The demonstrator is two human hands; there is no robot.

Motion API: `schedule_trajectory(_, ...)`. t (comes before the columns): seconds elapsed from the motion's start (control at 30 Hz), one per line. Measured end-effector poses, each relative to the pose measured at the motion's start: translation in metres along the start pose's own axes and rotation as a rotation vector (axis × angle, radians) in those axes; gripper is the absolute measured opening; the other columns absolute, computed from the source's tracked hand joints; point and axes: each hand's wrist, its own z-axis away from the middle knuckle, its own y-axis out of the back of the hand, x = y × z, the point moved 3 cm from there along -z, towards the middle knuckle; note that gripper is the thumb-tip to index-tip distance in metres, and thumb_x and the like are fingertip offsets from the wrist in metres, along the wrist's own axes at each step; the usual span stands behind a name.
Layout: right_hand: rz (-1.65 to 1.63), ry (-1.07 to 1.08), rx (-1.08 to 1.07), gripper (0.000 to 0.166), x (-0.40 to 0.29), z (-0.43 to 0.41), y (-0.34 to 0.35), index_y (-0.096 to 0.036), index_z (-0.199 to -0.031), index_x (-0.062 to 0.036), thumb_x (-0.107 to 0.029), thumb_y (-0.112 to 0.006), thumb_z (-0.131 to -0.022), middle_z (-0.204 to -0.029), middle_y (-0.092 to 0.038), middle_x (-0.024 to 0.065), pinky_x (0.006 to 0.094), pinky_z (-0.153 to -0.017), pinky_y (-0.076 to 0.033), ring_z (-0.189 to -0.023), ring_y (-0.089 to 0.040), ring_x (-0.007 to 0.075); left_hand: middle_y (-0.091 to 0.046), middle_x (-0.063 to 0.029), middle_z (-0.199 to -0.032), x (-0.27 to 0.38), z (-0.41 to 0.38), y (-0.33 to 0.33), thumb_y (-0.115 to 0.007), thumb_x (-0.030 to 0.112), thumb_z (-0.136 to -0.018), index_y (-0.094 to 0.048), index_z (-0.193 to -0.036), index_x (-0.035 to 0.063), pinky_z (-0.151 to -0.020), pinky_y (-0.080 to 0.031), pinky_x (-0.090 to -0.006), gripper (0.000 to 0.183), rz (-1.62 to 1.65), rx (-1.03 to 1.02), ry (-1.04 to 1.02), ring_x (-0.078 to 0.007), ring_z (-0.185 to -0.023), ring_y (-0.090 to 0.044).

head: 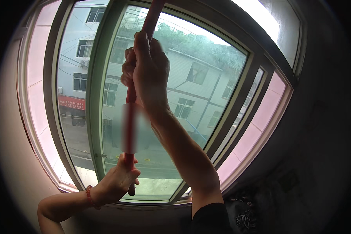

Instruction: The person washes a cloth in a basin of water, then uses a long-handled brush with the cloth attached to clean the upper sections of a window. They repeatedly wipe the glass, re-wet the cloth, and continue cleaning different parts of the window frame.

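Observation:
A red pole stands nearly upright before me, its upper end beyond the top of the picture. My right hand is wrapped around it high up, with the arm stretched upward. Lower down, close to the pole's bottom end, my left hand grips it too; a red bead bracelet circles that wrist. Behind both hands is the glass pane of a sliding window, hazy toward its upper right. A blurred patch covers the middle of the pole.
The metal window frame divides the panes, and a small latch sits on it. Pink tiled reveals flank the window. Outside are buildings and a red sign bearing writing. Patterned fabric lies in shadow at lower right.

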Motion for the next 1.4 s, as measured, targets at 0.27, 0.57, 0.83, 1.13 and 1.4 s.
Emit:
schedule_trajectory(0.27,0.032,-0.039,0.009,0.039,-0.022,0.136,0.095,-0.042,-0.118,-0.0046,-0.036,-0.043,-0.094,-0.07,-0.045,0.0014,0.0181,-0.039,-0.031,-0.044,-0.037,0.0023,-0.061,-0.0096,-0.09,-0.056,-0.013,-0.114,-0.053,0.02,-0.088,-0.037,-0.12,0.0023,-0.077,-0.045,-0.0376,0.04,-0.28,-0.529,-0.063,-0.0309,-0.089,-0.059)
schedule_trajectory(0.57,0.38,-0.012,0.582,0.03,-0.101,0.187,0.191,-0.047,-0.106,-0.0096,-0.034,-0.054,-0.09,-0.065,-0.042,-0.0023,0.0173,-0.032,-0.023,-0.041,-0.031,0.0021,-0.052,-0.0101,-0.114,-0.041,-0.044,-0.116,-0.062,0.017,-0.082,-0.044,-0.12,0.0068,-0.08,-0.048,-0.0353,0.043,-0.452,-0.31,-0.389,-0.026,-0.1,-0.056)
schedule_trajectory(0.83,0.431,-0.141,0.572,0.021,-0.018,0.241,0.255,-0.041,-0.091,-0.0122,-0.026,-0.057,-0.088,-0.059,-0.037,-0.0011,0.02,-0.032,-0.025,-0.042,-0.031,0.0058,-0.054,-0.0133,-0.107,-0.002,-0.023,-0.022,-0.062,0.018,-0.084,-0.049,-0.116,0.0038,-0.083,-0.048,-0.034,0.037,-0.241,0.195,-0.319,-0.0248,-0.099,-0.058)
schedule_trajectory(1.13,0.338,-0.213,0.542,0.025,0.062,0.301,0.205,-0.04,-0.089,-0.0115,-0.027,-0.059,-0.087,-0.059,-0.038,-0.0017,0.0193,-0.032,-0.026,-0.043,-0.033,0.0051,-0.034,-0.0154,-0.138,-0.112,0.063,0.29,-0.04,0.059,-0.087,-0.027,-0.137,0.0016,-0.104,-0.026,-0.0388,0.078,-0.286,1.359,-0.166,-0.0272,-0.127,-0.031)
schedule_trajectory(1.4,0.466,-0.238,0.601,0.033,0.003,0.326,0.245,-0.039,-0.074,-0.0078,-0.032,-0.058,-0.086,-0.056,-0.042,0.0025,0.0224,-0.037,-0.031,-0.043,-0.039,0.0102,-0.05,-0.004,-0.128,-0.212,0.014,0.286,-0.027,0.07,-0.084,-0.048,-0.127,0.007,-0.103,-0.026,-0.0259,0.079,0.356,1.099,0.149,-0.0141,-0.119,-0.042)
